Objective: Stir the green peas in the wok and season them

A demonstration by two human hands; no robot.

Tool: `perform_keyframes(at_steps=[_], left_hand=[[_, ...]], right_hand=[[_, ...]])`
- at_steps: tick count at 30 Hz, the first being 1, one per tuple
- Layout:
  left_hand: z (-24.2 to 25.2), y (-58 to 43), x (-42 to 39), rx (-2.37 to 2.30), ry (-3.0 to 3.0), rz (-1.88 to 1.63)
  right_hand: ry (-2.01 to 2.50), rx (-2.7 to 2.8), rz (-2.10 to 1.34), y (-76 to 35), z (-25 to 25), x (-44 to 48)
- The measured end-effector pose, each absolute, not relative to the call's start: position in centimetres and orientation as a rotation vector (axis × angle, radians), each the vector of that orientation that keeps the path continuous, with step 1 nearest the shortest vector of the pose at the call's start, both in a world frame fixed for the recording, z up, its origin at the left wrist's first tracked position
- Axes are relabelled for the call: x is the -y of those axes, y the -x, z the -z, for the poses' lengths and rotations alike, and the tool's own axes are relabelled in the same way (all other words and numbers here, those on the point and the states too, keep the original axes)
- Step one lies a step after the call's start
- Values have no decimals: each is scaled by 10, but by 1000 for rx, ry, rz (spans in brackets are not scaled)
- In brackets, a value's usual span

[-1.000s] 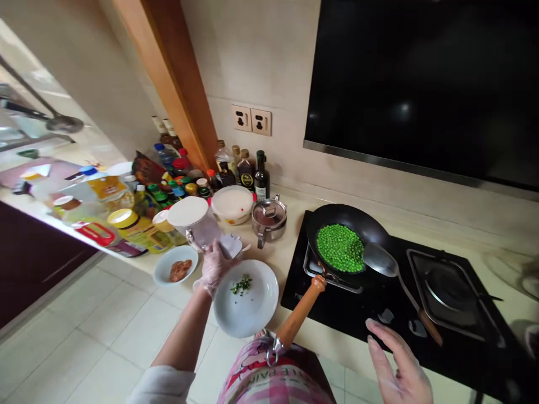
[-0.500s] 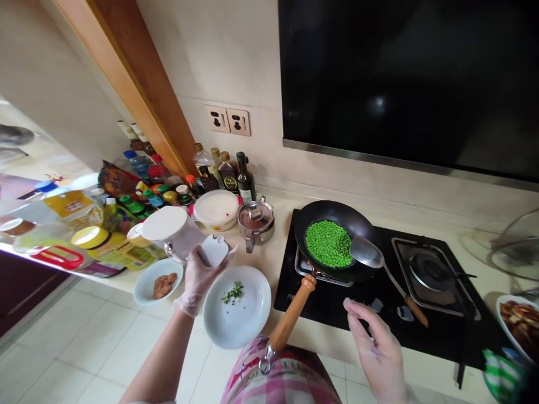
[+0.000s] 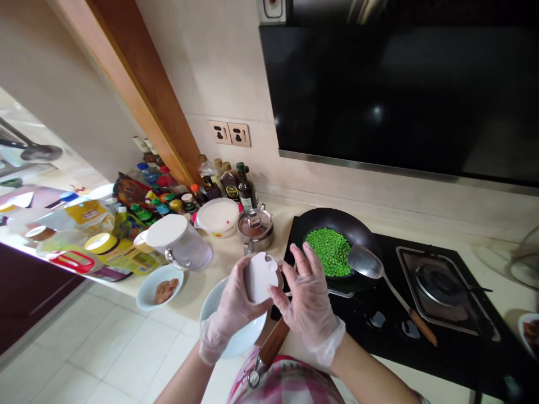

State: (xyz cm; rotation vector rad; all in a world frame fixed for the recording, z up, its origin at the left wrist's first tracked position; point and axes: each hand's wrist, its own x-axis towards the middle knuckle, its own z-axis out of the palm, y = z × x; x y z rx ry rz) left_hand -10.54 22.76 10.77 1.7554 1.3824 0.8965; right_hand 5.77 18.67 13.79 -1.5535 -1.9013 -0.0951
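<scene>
Head cam shows we've pulled the small white container (image 3: 261,275) off the counter since a second ago, when only our left hand (image 3: 229,306) had it over by the big white canister (image 3: 179,241). Now it's up above the white plate (image 3: 236,336), and our right hand (image 3: 309,297) has come over from the stove side to join in, so looks like we're about to work its lid. Left fingers are wrapped around the container's left side and bottom; right fingertips (image 3: 278,294) touch its right edge, loosely curled, not clamped. Pan of peas (image 3: 332,249) sits just behind.
</scene>
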Motion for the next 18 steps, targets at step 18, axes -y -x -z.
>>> perform_keyframes(at_steps=[18], left_hand=[[-97,68,-230,-1119,-1786,-1105]], right_hand=[[1450,1695,-475,-131,-129,-156]])
